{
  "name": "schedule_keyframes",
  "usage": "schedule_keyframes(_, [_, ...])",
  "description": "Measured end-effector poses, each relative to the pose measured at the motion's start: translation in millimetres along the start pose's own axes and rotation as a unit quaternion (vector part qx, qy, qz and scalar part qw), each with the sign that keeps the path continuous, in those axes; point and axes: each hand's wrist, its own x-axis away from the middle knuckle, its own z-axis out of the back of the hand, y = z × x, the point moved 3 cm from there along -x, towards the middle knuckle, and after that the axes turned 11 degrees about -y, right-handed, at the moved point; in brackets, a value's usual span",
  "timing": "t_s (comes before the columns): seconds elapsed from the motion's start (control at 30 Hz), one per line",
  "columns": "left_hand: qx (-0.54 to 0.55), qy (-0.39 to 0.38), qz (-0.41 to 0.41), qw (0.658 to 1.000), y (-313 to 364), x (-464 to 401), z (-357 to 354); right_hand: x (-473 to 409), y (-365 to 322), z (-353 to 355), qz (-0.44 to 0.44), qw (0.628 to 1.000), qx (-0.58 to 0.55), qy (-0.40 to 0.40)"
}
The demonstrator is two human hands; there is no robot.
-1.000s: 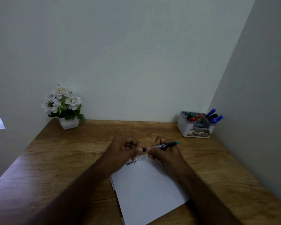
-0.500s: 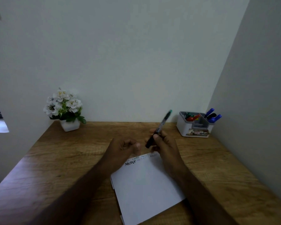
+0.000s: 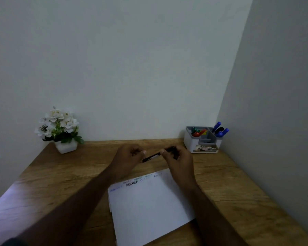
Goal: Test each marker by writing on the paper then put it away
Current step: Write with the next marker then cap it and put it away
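A black marker (image 3: 151, 156) is held level above the desk, between my two hands. My right hand (image 3: 178, 159) grips its right half with curled fingers and thumb. My left hand (image 3: 129, 159) has its fingers curled at the marker's left end; its thumb tip sits just above that end, and the contact itself is hidden. Below the hands lies a white sheet of paper (image 3: 149, 208) with rows of test letters along its far edge. At the back right stands a grey-and-white organizer (image 3: 194, 145) with blue, black, red and green markers (image 3: 220, 131) in it.
A white pot of white flowers (image 3: 60, 132) stands at the back left of the wooden desk (image 3: 60, 178). Walls close the desk at the back and on the right. More sheets lie under the top paper.
My right hand has swung the marker down from pointing up to lying level, and my left hand has come up against its left end. Both hands sit farther from the paper.
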Motion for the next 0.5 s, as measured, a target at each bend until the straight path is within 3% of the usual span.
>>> schedule_keyframes(0.23, [-0.099, -0.065, -0.007, 0.993, 25.7, -68.8, -16.1, -62.8, -35.4, 80.7, 0.043, 0.992, 0.03, 0.113])
schedule_keyframes(0.33, [-0.109, -0.085, -0.019, 0.99, 35.4, -92.8, -29.4, -95.9, -49.0, 121.8, 0.078, 0.977, 0.105, 0.17])
schedule_keyframes(0.5, [-0.124, -0.103, -0.022, 0.987, 37.7, -121.5, -52.2, -136.3, -41.8, 148.8, 0.046, 0.963, 0.233, 0.126])
